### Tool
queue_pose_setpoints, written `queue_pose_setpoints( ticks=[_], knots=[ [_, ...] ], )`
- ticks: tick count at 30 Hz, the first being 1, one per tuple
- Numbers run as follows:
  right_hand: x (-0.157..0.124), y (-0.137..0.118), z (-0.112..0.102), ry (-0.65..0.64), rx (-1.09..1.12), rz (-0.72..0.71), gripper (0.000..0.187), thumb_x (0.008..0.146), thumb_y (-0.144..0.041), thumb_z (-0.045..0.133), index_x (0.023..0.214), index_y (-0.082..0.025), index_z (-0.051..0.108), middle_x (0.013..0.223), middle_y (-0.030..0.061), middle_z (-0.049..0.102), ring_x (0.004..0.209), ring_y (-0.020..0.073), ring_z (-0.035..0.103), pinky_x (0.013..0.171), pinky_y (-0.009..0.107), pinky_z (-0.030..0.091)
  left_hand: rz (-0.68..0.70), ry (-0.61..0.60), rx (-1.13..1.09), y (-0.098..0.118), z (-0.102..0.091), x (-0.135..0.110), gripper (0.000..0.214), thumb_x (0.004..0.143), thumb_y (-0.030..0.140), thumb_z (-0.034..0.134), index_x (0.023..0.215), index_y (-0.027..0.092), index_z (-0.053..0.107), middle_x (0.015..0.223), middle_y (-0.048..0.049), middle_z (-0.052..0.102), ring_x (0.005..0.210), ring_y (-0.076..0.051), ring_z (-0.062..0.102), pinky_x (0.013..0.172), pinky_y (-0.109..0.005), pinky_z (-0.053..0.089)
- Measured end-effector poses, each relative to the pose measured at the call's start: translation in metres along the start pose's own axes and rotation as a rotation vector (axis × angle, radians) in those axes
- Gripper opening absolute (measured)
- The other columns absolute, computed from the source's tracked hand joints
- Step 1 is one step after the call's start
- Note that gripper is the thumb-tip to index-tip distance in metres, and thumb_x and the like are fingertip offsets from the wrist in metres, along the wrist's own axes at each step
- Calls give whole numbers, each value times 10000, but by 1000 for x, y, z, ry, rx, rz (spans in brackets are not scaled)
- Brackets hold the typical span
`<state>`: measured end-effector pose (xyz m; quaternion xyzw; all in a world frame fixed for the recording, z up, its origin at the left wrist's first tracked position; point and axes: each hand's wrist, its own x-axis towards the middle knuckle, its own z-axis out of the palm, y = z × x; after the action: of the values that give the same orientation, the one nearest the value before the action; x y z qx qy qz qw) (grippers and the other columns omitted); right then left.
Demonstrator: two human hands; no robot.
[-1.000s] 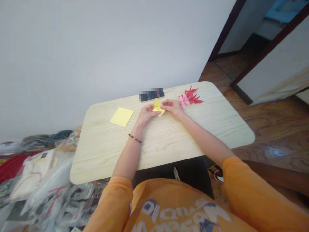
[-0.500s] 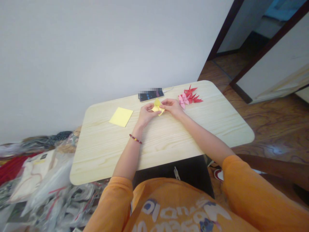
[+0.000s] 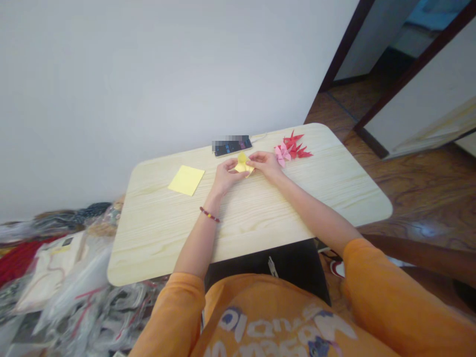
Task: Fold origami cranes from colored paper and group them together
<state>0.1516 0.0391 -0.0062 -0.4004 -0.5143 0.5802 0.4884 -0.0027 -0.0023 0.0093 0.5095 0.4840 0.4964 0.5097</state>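
Note:
Both my hands meet over the far middle of a light wooden table [image 3: 260,218]. Between them is a small partly folded yellow paper [image 3: 243,164]. My left hand [image 3: 224,176] pinches its left side, and a beaded bracelet is on that wrist. My right hand [image 3: 266,163] pinches the paper's right edge with fingers closed. A flat yellow paper square [image 3: 186,180] lies on the table to the left of my left hand.
A dark phone [image 3: 232,146] with a cable lies beyond my hands near the wall. Folded pink paper figures [image 3: 282,154] and red ones [image 3: 296,147] sit right of my right hand. Plastic bags and cloth [image 3: 55,277] pile on the floor at left. A doorway opens at the right.
The hands and the yellow paper stay in nearly the same place; only small finger movements on the paper show.

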Motion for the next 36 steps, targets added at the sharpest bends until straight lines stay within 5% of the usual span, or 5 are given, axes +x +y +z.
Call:
queue_pose_setpoints(
  ticks=[36],
  knots=[
    [-1, -2, 2, 18, 56, 9, 402, 452, -421, 841, 692, -174, 634, 665, -1, 656, 574, 117, 571, 521, 247, 474, -67, 15, -101, 1, 3, -1, 585, 481, 283, 845, 1017, 141, 658, 907, -66, 719, 786, -196, 670, 738, -341, 544]
  ],
)
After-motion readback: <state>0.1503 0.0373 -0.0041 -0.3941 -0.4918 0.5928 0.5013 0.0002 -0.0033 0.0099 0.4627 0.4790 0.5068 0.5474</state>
